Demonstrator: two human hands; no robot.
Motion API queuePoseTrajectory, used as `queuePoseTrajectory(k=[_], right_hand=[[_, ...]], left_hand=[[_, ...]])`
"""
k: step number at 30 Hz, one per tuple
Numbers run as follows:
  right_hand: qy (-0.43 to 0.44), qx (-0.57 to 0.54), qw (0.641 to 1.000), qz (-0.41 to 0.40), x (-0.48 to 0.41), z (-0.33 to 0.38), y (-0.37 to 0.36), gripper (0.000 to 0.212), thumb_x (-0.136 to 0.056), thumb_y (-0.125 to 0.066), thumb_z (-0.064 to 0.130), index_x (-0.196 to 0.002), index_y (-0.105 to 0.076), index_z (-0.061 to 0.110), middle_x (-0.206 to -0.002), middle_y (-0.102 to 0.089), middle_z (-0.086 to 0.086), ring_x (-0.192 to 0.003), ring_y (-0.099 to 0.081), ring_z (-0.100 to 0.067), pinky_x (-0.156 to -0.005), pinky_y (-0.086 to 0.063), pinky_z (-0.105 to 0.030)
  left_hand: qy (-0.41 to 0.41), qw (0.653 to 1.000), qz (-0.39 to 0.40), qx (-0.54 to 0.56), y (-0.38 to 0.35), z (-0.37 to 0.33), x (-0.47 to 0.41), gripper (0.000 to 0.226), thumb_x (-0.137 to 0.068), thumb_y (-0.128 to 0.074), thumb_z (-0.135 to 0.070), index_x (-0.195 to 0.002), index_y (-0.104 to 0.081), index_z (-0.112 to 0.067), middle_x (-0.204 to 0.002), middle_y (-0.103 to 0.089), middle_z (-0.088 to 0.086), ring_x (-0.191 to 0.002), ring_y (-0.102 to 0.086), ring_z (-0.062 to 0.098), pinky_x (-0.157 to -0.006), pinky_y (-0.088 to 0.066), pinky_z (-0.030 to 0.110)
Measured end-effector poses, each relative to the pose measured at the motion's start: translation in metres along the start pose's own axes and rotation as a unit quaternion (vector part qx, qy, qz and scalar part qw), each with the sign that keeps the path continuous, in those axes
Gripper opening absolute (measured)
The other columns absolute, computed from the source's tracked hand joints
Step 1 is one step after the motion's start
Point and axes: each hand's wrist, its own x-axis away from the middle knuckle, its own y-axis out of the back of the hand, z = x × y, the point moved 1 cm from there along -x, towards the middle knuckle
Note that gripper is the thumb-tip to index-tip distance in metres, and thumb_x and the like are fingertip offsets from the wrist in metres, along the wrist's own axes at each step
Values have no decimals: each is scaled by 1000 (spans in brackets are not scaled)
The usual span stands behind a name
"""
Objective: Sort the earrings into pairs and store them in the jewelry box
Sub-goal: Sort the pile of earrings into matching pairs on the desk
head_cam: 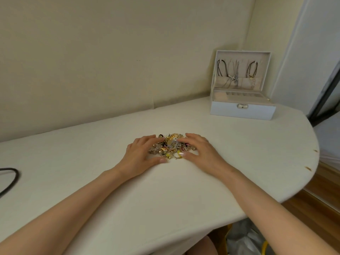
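A tangled heap of earrings (170,147), gold, silver and some coloured, lies in the middle of the white table (239,153). My left hand (142,153) rests on the table against the heap's left side, fingers spread. Cupping the right side is my right hand (199,150), fingers apart, with a ring on one finger. Neither hand holds anything. A white jewelry box (242,107) stands open at the far right of the table, its lid upright with necklaces hanging inside and a divided tray below.
A black cable (11,178) loops at the table's left edge. The table's curved right edge has small chipped spots (311,168). Wood floor and a plastic bag (244,238) lie below on the right. A wall runs behind the table.
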Motion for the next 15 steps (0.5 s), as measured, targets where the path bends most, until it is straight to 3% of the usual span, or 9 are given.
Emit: queuePoseTrajectory(k=[3,7,9,12,15], right_hand=[[13,-3,1000,2,-1,-1,-2,35,-88,-62,31,-122,-58,36,-143,-41,4,-133,-33,-15,-112,-23,-31],[16,-28,999,-8,0,1,0,25,-83,-67,31,-108,-66,33,-135,-49,8,-128,-40,-9,-111,-26,-43],[17,-29,999,-7,1,1,0,23,-82,-68,29,-105,-66,33,-131,-50,10,-127,-41,-7,-111,-26,-37],[11,-50,999,-18,0,5,4,20,-83,-68,28,-102,-69,29,-125,-51,11,-124,-43,-9,-96,-28,-20],[-3,-35,997,-69,-16,15,8,18,-88,-62,29,-103,-71,24,-127,-54,3,-121,-41,-15,-91,-27,-22]], left_hand=[[-16,1000,0,-10,-2,1,-1,107,-47,-12,-99,-133,-41,-43,-142,-37,-8,-131,-32,17,-105,-24,33],[-22,1000,-12,-7,-2,1,-1,107,-49,-12,-98,-131,-45,-39,-136,-42,-6,-126,-36,18,-101,-26,31],[-21,1000,-10,-8,-2,2,0,108,-49,-12,-98,-128,-49,-35,-136,-43,-6,-125,-37,18,-101,-27,30],[-18,1000,-11,-10,-2,2,0,111,-48,-11,-98,-125,-53,-31,-135,-43,-5,-125,-37,18,-101,-28,31],[-16,1000,-9,-7,-2,1,-1,110,-48,-11,-98,-125,-53,-31,-135,-43,-6,-125,-36,17,-102,-28,31]])
